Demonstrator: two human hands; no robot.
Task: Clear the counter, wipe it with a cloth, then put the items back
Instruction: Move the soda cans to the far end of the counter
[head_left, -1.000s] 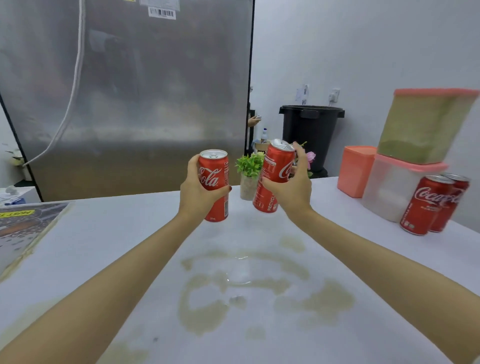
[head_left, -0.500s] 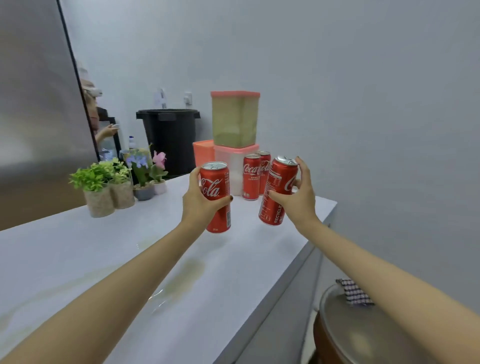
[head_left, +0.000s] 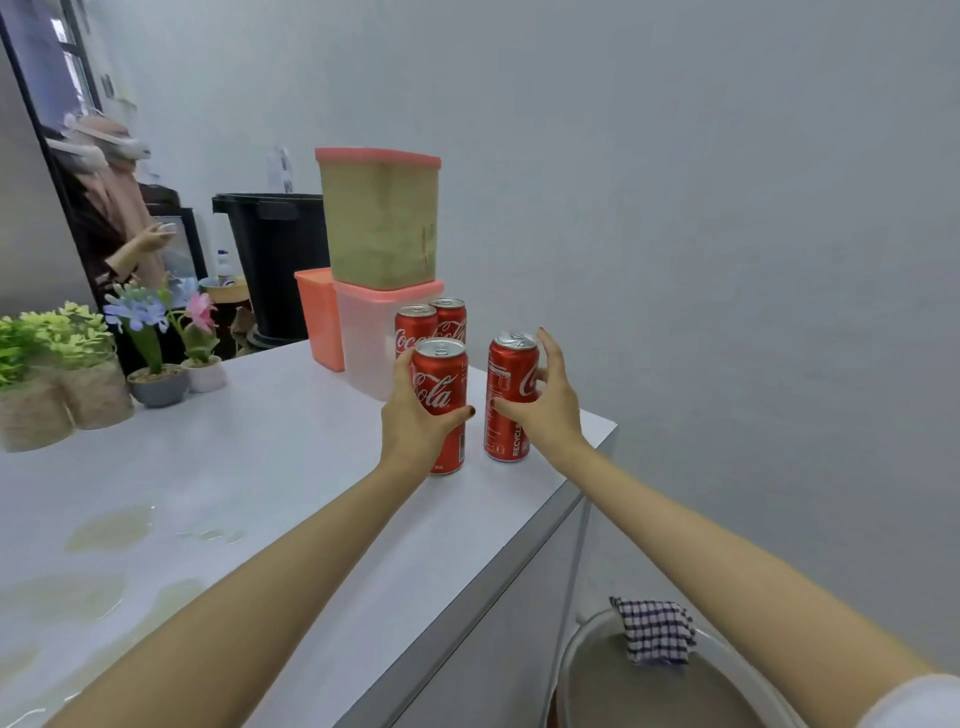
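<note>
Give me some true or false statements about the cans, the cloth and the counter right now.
1. The left hand grips the left Coca-Cola can, and the right hand is round the right Coca-Cola can. True.
2. Two rear Coca-Cola cans stand next to the clear container. True.
3. The checked cloth lies on the counter. False: it lies on a round object below the counter's end.
4. The counter is dry. False: spilled liquid sits on its near left part.
</note>
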